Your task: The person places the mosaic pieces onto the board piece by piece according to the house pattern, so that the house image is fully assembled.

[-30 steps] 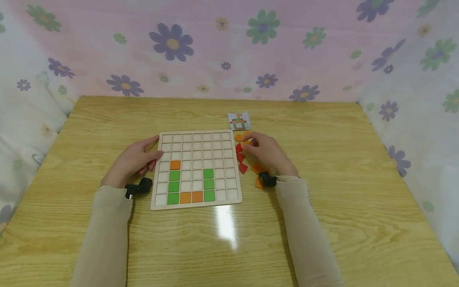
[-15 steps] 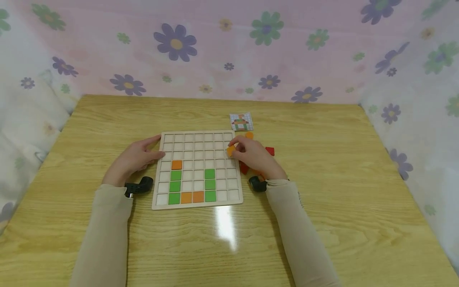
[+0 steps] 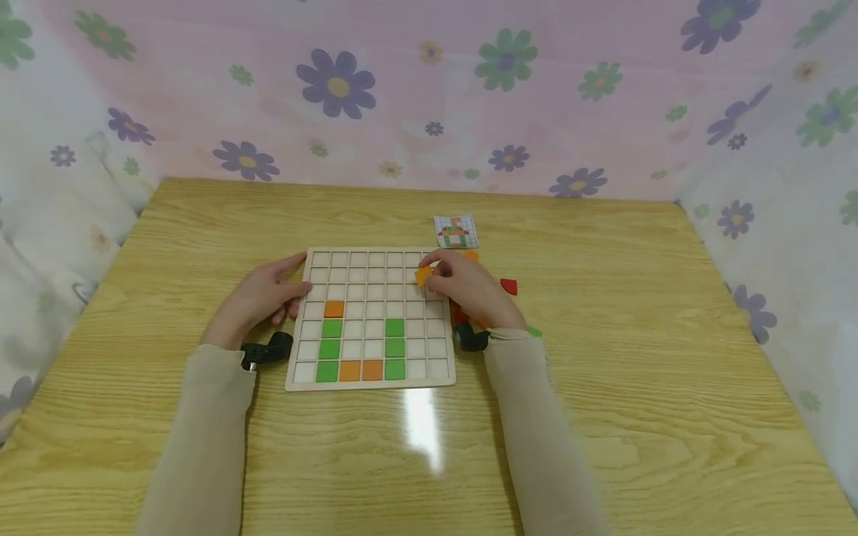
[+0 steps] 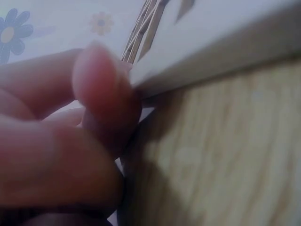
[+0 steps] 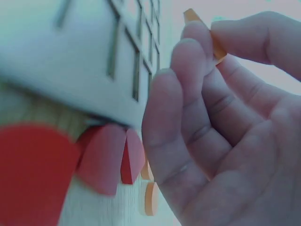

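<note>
A wooden grid board (image 3: 365, 385) lies flat, with green tiles (image 3: 329, 348) and orange tiles (image 3: 350, 371) in some of its cells. At its left edge, my left hand (image 3: 260, 296) touches the rim, thumb on top and index finger reaching towards the far corner. In the left wrist view, a fingertip (image 4: 96, 70) meets the board's side. My right hand (image 3: 469, 286) pinches a small orange tile (image 3: 423, 276) between thumb and fingers, above the board's upper right cells. The right wrist view shows this tile edge-on (image 5: 218, 49); its full outline is partly covered.
A small pattern card (image 3: 456, 231) lies just beyond the board's far right corner. Loose red pieces (image 5: 106, 157) and orange pieces (image 5: 151, 198) lie along the board's right side, partly hidden by the right hand. One red piece (image 3: 509, 286) sits farther right. A floral cloth (image 3: 415, 89) hangs behind the table.
My right hand has taken an orange tile from the loose pieces and moved left with it over the board. The left hand keeps its place on the rim. The head view has shifted slightly.
</note>
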The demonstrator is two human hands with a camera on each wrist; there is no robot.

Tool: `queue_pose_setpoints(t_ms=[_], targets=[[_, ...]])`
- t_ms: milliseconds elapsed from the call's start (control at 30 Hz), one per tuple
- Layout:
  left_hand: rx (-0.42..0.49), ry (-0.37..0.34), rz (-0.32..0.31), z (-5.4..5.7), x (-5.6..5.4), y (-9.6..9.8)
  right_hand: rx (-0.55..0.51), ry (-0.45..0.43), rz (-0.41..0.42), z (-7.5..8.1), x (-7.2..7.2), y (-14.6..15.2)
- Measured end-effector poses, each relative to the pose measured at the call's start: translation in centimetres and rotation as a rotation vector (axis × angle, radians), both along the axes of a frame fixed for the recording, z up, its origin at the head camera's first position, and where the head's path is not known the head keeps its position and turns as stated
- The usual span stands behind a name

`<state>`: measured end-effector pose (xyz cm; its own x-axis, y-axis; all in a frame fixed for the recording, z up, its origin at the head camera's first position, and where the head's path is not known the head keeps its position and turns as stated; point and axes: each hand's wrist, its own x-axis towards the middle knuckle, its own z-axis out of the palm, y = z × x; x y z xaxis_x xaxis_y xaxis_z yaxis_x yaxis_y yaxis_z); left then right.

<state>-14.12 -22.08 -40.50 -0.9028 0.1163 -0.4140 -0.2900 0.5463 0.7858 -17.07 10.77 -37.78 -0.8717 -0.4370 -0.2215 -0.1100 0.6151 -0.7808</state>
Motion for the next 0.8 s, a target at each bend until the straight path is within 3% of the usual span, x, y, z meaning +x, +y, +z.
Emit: queue_pose_setpoints(t_ms=[333,800], targets=[[0.004,-0.006,-0.013,-0.2,0.1,0.3,-0.094,-0.047,-0.016,-0.6,-0.9,-0.5],[0.011,0.009,-0.018,0.0,-0.1,-0.1,0.028,0.021,0.117,-1.0,-0.5,-4.7]])
